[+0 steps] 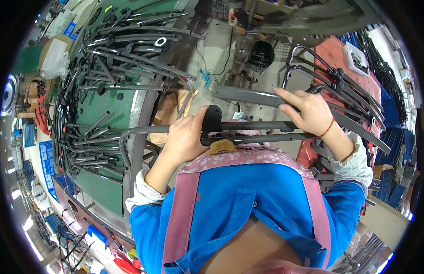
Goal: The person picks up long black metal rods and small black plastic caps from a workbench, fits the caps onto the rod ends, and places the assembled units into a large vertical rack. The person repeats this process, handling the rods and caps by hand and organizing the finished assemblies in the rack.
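Left hand [184, 139] wraps a dark bent tube [148, 129] beside its black joint [213, 119], crosswise before the body. Right hand [310, 109] pinches a flat grey bar [248, 96], just beyond. Green worktop [104, 201], left: many loose tubes [120, 86]. Red worktop [325, 55], right: bent frames [339, 75].

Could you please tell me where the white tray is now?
In the head view, the white tray is at the upper right, on the red surface, beside the black bent tubes and farther right than the right hand.
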